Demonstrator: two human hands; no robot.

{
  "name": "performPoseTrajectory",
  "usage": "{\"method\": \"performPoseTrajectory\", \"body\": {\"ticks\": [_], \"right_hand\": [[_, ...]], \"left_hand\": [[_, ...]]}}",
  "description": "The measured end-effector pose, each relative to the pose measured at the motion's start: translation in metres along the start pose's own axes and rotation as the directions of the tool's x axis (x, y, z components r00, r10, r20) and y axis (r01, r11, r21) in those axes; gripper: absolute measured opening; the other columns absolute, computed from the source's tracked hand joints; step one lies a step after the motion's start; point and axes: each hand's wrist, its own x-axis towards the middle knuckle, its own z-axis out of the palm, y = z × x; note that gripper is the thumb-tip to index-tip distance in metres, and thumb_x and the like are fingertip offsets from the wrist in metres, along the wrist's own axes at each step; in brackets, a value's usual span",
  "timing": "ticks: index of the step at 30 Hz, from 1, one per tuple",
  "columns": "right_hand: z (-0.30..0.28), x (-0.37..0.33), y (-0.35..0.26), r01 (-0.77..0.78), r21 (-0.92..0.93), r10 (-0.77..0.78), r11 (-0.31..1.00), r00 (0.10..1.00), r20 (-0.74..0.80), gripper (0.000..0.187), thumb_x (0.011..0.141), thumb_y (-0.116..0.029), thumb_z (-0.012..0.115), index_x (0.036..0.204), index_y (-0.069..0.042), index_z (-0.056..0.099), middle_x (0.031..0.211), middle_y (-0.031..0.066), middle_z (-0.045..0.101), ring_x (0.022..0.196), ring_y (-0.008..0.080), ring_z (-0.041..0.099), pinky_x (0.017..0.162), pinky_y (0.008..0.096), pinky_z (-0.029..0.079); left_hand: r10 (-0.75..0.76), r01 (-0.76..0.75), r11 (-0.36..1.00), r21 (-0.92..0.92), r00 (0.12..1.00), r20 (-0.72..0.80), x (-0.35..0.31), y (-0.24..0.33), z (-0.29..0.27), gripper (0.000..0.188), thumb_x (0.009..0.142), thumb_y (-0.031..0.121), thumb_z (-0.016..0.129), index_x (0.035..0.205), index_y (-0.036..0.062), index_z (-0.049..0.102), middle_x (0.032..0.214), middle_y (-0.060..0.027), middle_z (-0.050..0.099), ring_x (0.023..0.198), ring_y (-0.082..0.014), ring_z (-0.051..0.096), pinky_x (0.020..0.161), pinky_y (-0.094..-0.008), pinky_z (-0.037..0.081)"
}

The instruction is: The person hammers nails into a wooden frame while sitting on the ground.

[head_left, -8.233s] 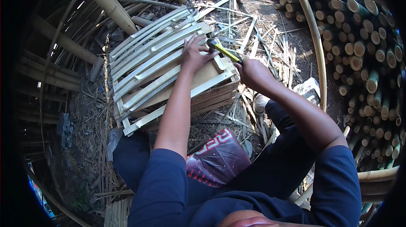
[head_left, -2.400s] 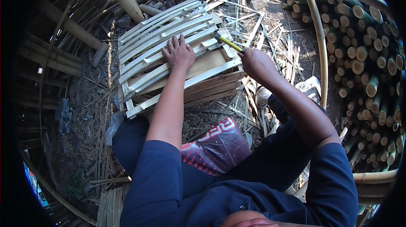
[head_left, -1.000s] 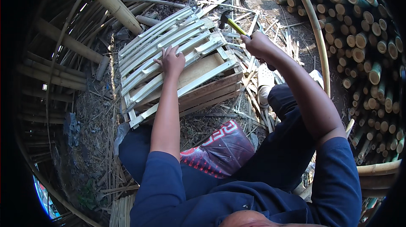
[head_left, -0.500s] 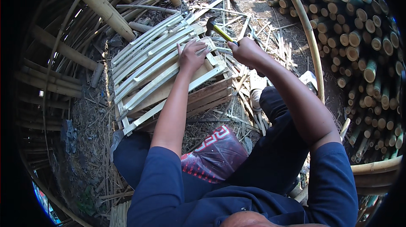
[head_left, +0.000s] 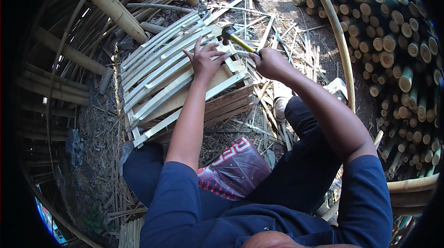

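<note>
My right hand [head_left: 270, 64] is wrapped round the yellow-and-black handle of a hammer [head_left: 239, 41]. The hammer's dark head hangs just above the right end of a slatted frame [head_left: 162, 81] made of pale split-bamboo strips. Over that same end is my left hand [head_left: 206, 63], thumb and forefinger pinched together near the hammer head, its other fingers lifted and spread. Whatever the pinch holds is too small to make out. Beneath the slats lies a wooden crate or block of boards [head_left: 229, 104], which supports the frame.
Stacked cut bamboo poles [head_left: 393, 44] fill the right side. A curved bamboo pole [head_left: 340, 40] arcs in front of them. Bamboo posts [head_left: 108, 7] stand at the upper left. Split scraps [head_left: 300, 58] litter the ground. A dark red printed sack [head_left: 236, 169] lies between my legs.
The hammer head has dropped a little toward the frame, and my right hand has moved slightly down. My left hand's outer fingers have lifted off the slats and spread.
</note>
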Motion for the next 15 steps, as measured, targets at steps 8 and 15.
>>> {"method": "performPoseTrajectory", "body": {"ticks": [8,15], "right_hand": [[0.021,0.002,0.005,0.064,-0.032,-0.065,0.997,0.997,-0.03,0.051,0.108,-0.038,0.051,0.094,0.007,0.071,0.081,0.0282,0.071,0.081,0.0434,0.072,0.079,0.0523,0.055],[0.023,-0.002,0.001,0.072,-0.043,-0.074,0.996,0.996,-0.046,0.048,0.107,-0.036,0.05,0.097,0.005,0.073,0.08,0.0277,0.07,0.08,0.0436,0.072,0.078,0.0524,0.055]], "left_hand": [[-0.047,0.045,0.999,0.022,0.996,0.076,0.001,-0.015,-0.005,0.022,0.075,0.053,0.086,0.081,0.0314,0.084,0.14,0.0121,0.064,0.155,-0.0252,0.03,0.121,-0.076,-0.01],[-0.085,0.083,0.996,0.021,0.991,0.1,0.0,-0.016,-0.002,0.023,0.074,0.053,0.086,0.082,0.0315,0.084,0.138,0.0122,0.066,0.154,-0.0251,0.032,0.12,-0.0777,-0.007]]}}
